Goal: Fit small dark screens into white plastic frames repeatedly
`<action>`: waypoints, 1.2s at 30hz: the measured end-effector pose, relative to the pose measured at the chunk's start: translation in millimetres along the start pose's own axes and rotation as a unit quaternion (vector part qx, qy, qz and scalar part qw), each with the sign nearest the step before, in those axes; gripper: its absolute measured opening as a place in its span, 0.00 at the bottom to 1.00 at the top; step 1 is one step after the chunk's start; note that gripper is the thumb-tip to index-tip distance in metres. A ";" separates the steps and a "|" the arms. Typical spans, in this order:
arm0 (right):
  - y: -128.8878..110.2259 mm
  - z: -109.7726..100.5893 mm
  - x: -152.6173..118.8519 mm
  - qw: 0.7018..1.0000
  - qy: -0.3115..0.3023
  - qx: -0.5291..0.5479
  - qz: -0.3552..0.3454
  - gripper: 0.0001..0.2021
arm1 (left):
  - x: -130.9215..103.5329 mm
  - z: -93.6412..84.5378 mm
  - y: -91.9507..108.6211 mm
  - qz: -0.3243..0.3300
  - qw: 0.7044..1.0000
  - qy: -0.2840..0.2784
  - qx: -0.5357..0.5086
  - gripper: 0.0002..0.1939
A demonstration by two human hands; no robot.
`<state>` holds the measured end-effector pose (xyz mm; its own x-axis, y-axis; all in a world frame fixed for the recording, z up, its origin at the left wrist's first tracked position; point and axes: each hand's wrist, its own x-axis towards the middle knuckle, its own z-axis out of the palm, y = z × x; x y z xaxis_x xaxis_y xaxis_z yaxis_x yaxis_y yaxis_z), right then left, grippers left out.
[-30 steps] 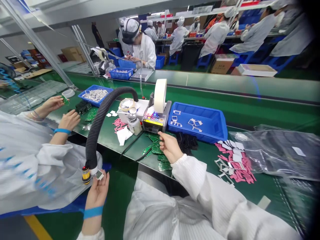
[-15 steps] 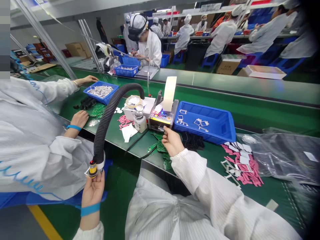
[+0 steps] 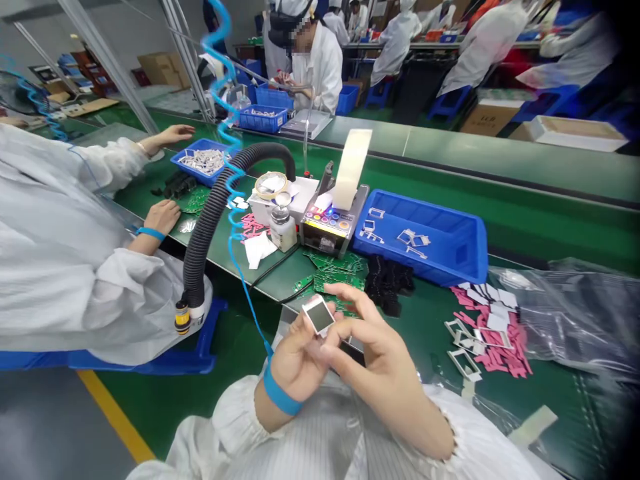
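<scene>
1. Green desks are lined up across the workshop, with white-coated workers seen beyond; at the left, a co-worker is positioned beside a bin of pale parts.
2. And now the action: a small framed panel, dark-faced and white-rimmed, is held above the lap, before the desk's front edge.
3. By the left hand, fingers half curled, the framed panel is gripped along its rim.
4. By the right hand, a loose, part-open curl is shown; thumb and one finger are poised at the lower corner. Whether anything is pinched cannot be told.
5. Fine two-handed work at that edge is apparently in hand.
6. Steady left support and a light fingertip touch seem called for next, the dark face best left unsmudged.
7. Farther off, a tape dispenser is flanked by a blue tray; green circuit boards are spread in front.
</scene>
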<state>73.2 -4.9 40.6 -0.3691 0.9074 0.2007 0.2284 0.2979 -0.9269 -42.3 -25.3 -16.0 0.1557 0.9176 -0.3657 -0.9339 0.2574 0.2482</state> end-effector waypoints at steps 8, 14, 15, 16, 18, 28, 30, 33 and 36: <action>2.8 -12.3 6.0 0.986 0.124 -0.105 -0.019 0.08 | -2.4 20.6 -10.7 -0.016 0.999 -0.023 0.025 0.15; 5.6 -13.5 9.1 0.986 0.142 -0.092 0.005 0.08 | -2.0 24.4 -12.2 -0.008 1.000 -0.015 0.021 0.15; 7.1 -12.9 9.6 0.985 0.144 -0.098 0.004 0.08 | -1.9 24.6 -12.4 -0.006 1.000 -0.016 0.020 0.15; 9.1 -12.3 10.2 0.983 0.148 -0.110 -0.001 0.08 | -1.7 24.5 -12.6 -0.003 1.000 -0.017 0.020 0.15; 14.5 -10.5 11.0 0.976 0.153 -0.153 -0.033 0.07 | -0.7 22.8 -12.5 0.006 1.000 -0.017 0.018 0.15; 33.4 -16.1 3.7 0.972 0.095 -0.150 -0.151 0.11 | 1.2 10.7 -4.3 -0.014 1.000 0.005 -0.010 0.13; 31.1 -19.6 5.1 0.981 0.088 -0.109 -0.132 0.10 | -1.5 12.1 -3.8 -0.020 1.000 -0.021 -0.011 0.12; 25.6 -22.2 8.0 0.982 0.075 -0.104 -0.138 0.10 | -4.0 14.3 -4.3 -0.025 0.999 -0.042 -0.003 0.12; 22.2 -21.7 9.8 0.978 0.062 -0.125 -0.153 0.10 | -3.9 15.4 -5.1 -0.026 0.998 -0.047 0.013 0.12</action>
<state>94.2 17.0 28.9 -0.3455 0.7888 0.5084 0.3438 0.6105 -0.7135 -33.2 -25.5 -2.1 0.2349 0.9266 -0.2937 -0.9151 0.3126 0.2545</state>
